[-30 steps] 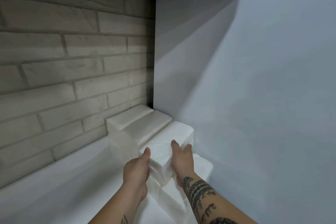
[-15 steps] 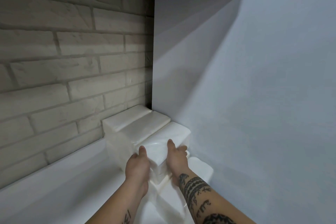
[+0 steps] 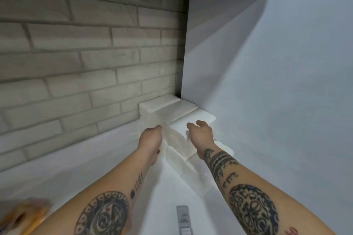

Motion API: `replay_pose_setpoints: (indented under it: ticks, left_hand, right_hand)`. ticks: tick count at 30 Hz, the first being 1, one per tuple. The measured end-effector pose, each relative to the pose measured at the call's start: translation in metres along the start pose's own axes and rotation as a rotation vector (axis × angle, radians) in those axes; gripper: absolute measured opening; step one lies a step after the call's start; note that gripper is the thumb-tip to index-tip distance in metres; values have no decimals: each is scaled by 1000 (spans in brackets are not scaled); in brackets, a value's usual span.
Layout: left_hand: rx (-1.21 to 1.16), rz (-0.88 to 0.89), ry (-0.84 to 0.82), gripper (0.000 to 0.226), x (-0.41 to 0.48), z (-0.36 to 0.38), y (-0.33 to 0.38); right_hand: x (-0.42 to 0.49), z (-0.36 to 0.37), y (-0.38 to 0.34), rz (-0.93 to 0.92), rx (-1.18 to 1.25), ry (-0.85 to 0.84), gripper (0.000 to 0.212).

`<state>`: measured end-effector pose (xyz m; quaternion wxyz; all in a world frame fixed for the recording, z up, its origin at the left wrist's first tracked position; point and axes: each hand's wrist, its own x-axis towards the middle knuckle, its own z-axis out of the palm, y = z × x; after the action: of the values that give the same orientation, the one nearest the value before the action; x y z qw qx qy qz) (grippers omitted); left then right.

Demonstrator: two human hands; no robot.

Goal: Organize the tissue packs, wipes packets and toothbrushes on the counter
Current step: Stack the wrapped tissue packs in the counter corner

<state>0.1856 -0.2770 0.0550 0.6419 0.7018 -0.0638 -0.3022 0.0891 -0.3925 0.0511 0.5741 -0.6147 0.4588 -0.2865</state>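
Several white tissue packs point(image 3: 170, 108) stand stacked in the corner where the brick wall meets the smooth wall. The nearest upper pack point(image 3: 179, 126) sits on lower packs point(image 3: 182, 151) on the white counter point(image 3: 86, 162). My left hand point(image 3: 150, 139) is beside the left face of that pack, fingers loosely curled and holding nothing. Over the pack's right top edge, my right hand point(image 3: 201, 133) has relaxed fingers and grips nothing.
A narrow grey and white packet point(image 3: 183, 219) lies on the counter between my forearms. A blurred yellow-orange packet point(image 3: 23, 215) shows at the bottom left. The brick wall point(image 3: 86, 63) closes the back, the smooth wall point(image 3: 277, 91) the right.
Both hands held the near upper tissue pack and pushed it against the stack. Now they have let go and drawn slightly back. The view has tilted down.
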Motion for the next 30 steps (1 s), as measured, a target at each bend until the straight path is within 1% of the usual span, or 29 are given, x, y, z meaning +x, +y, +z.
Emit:
replay_pose_setpoints:
  ticks: [4,7,9,12,16,18,21,26,28,30]
  left_hand:
    - [54,101,11,19,-34,-53,8]
    - [147,193,33,14,-58,-103,7]
    - [227,248,86,17,-73,-154,2]
    - [397,300,185,27,-94,-229,-2]
    - [649,333,372,29,-125,-336,-11]
    - [703,317,458,32,-139,-383,-17]
    - [749,294,521,32,-160,-445,-31]
    - [859,309,700,30,-188,-520,-52]
    - [861,253,792,29,-196,-545,-60]
    - [845,146,895,33,-200,-569,-68]
  right_hand:
    - [-51,31,-12,-125,-50,-69,36]
    - [-90,63,-15,-231,-74,-140,19]
    - [-122,97,-14,-275,-100,-215,12]
    - [-169,148,-9,-310,-128,-325,4]
    - [-244,215,-3,-350,-150,-473,6]
    - [-280,240,1,-365,-168,-525,9]
    - [-322,269,10,-385,-197,-591,8]
    - [-372,303,29,-391,-235,-675,8]
    - [-388,312,36,-382,-251,-696,9]
    - [-404,320,42,-366,-257,-716,13]
